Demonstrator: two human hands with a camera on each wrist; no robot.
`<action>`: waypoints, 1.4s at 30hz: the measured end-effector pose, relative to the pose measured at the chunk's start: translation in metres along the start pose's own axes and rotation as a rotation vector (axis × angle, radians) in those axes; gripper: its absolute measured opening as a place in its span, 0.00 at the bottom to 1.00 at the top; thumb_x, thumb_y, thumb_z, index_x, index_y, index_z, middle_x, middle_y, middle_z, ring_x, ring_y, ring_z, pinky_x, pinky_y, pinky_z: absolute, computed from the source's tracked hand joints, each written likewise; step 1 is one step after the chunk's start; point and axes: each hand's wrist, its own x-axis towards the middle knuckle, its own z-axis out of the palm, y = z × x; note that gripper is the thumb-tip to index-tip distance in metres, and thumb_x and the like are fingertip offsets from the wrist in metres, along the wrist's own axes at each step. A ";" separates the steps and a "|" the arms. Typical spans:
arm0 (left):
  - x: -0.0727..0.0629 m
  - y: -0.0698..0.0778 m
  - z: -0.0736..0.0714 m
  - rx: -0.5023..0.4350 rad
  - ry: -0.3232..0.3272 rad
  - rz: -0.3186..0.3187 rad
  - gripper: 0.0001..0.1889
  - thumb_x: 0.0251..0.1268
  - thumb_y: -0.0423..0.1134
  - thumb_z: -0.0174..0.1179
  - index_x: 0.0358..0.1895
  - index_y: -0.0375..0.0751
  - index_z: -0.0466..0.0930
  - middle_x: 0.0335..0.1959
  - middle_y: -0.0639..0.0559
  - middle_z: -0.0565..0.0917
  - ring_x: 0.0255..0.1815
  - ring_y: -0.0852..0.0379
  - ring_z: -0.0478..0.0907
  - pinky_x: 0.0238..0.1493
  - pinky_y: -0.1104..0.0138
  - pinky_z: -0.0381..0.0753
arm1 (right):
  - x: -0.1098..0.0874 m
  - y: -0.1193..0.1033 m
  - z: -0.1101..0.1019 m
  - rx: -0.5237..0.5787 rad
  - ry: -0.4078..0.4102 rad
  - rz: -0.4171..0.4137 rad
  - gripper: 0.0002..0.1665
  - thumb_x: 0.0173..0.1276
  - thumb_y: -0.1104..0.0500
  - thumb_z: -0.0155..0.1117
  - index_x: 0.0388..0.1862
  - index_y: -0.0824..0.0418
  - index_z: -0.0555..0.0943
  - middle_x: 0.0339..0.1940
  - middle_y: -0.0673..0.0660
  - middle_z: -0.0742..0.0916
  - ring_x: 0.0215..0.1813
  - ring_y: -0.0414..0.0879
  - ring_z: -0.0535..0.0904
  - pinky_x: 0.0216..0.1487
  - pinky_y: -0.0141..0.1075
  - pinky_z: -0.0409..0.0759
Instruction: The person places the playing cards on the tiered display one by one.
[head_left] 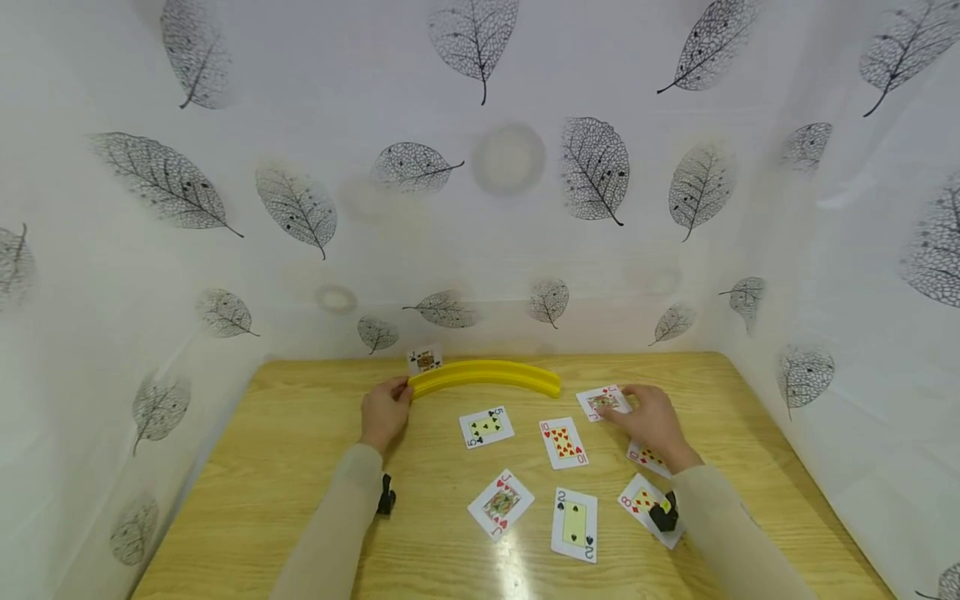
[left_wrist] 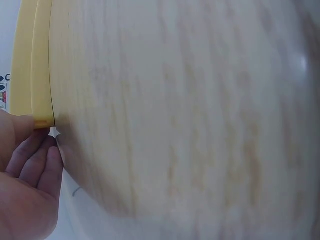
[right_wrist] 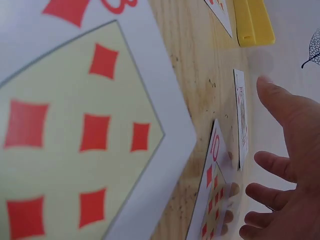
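Observation:
My left hand (head_left: 385, 417) pinches the left end of a curved yellow card holder (head_left: 483, 372) between thumb and fingers. In the left wrist view, the thumb lies on top of the holder's end (left_wrist: 41, 100). A black-suited face card (head_left: 425, 360) stands upright at that end of the holder. On the right, my right hand (head_left: 655, 421) is over the jack of diamonds (head_left: 598, 402), which lies on the table. Its fingers are spread and hold nothing in the right wrist view. Under the right wrist lies the ten of diamonds (head_left: 647, 455), partly covered.
Face up on the wooden table (head_left: 300, 442) lie the five of clubs (head_left: 486, 427), ten of hearts (head_left: 564, 443), jack of hearts (head_left: 501, 504), two of spades (head_left: 574, 525) and eight of diamonds (head_left: 637, 500). A leaf-patterned curtain (head_left: 495, 242) hangs behind and at both sides.

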 end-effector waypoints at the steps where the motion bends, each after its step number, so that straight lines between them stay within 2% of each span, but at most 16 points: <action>1: 0.000 0.000 0.000 -0.001 0.000 -0.003 0.18 0.77 0.37 0.62 0.64 0.32 0.83 0.57 0.37 0.89 0.58 0.39 0.87 0.62 0.48 0.87 | 0.000 0.001 0.001 -0.015 -0.007 0.010 0.48 0.69 0.35 0.72 0.67 0.75 0.77 0.69 0.77 0.79 0.72 0.75 0.71 0.75 0.69 0.69; 6: 0.000 0.002 -0.001 -0.001 -0.001 -0.012 0.18 0.78 0.37 0.62 0.64 0.33 0.83 0.58 0.37 0.89 0.59 0.39 0.87 0.62 0.49 0.87 | 0.001 0.007 0.006 -0.050 -0.031 0.043 0.52 0.66 0.32 0.73 0.67 0.75 0.76 0.71 0.78 0.76 0.73 0.75 0.69 0.74 0.70 0.70; 13: -0.001 0.003 -0.002 0.001 0.012 0.005 0.18 0.77 0.35 0.62 0.63 0.31 0.84 0.56 0.36 0.89 0.57 0.38 0.88 0.61 0.48 0.88 | -0.001 0.005 0.006 -0.093 -0.049 0.031 0.54 0.64 0.32 0.75 0.69 0.75 0.76 0.72 0.81 0.72 0.74 0.77 0.66 0.74 0.71 0.68; 16: -0.001 0.002 -0.001 0.002 0.007 0.001 0.18 0.77 0.36 0.62 0.64 0.32 0.83 0.57 0.36 0.89 0.57 0.39 0.88 0.61 0.49 0.88 | -0.002 0.004 0.004 -0.075 -0.062 0.033 0.49 0.67 0.36 0.74 0.70 0.72 0.76 0.74 0.82 0.70 0.75 0.79 0.64 0.75 0.73 0.66; 21: -0.001 0.001 0.000 -0.007 0.001 -0.010 0.18 0.78 0.36 0.62 0.65 0.33 0.83 0.57 0.37 0.89 0.58 0.39 0.88 0.61 0.49 0.88 | -0.002 0.004 0.002 -0.042 -0.076 0.027 0.36 0.74 0.47 0.67 0.72 0.69 0.76 0.76 0.84 0.66 0.76 0.82 0.61 0.74 0.76 0.64; 25: -0.003 0.001 0.000 -0.002 0.011 0.006 0.18 0.77 0.35 0.62 0.64 0.32 0.83 0.56 0.36 0.89 0.57 0.39 0.88 0.60 0.49 0.89 | -0.002 0.005 0.002 -0.027 -0.078 0.040 0.36 0.76 0.52 0.60 0.75 0.71 0.72 0.77 0.84 0.64 0.77 0.81 0.59 0.77 0.75 0.61; 30: -0.003 0.002 0.000 0.003 0.019 0.015 0.18 0.77 0.36 0.63 0.64 0.32 0.84 0.55 0.36 0.90 0.57 0.39 0.88 0.60 0.49 0.88 | -0.001 0.003 0.004 -0.019 -0.051 0.051 0.44 0.77 0.43 0.62 0.74 0.78 0.68 0.75 0.83 0.68 0.76 0.79 0.62 0.77 0.72 0.63; 34: -0.003 0.001 0.000 0.004 0.016 0.008 0.18 0.77 0.35 0.62 0.64 0.32 0.83 0.56 0.36 0.90 0.57 0.39 0.88 0.61 0.49 0.88 | -0.001 0.000 0.006 -0.062 -0.054 0.062 0.55 0.71 0.32 0.67 0.73 0.78 0.69 0.75 0.83 0.67 0.75 0.79 0.63 0.76 0.72 0.67; 37: -0.003 0.002 0.001 0.004 0.015 0.007 0.18 0.77 0.35 0.62 0.64 0.32 0.83 0.56 0.36 0.89 0.57 0.39 0.88 0.60 0.49 0.88 | -0.001 0.001 0.008 -0.091 -0.059 0.068 0.58 0.68 0.31 0.69 0.74 0.77 0.69 0.76 0.84 0.66 0.76 0.80 0.62 0.75 0.73 0.66; 42: -0.003 0.004 0.000 0.011 0.011 0.008 0.18 0.77 0.35 0.62 0.64 0.31 0.83 0.56 0.35 0.89 0.57 0.38 0.88 0.61 0.49 0.88 | 0.001 0.006 0.009 -0.097 -0.060 0.073 0.57 0.69 0.32 0.70 0.74 0.78 0.68 0.76 0.85 0.65 0.76 0.81 0.61 0.76 0.73 0.65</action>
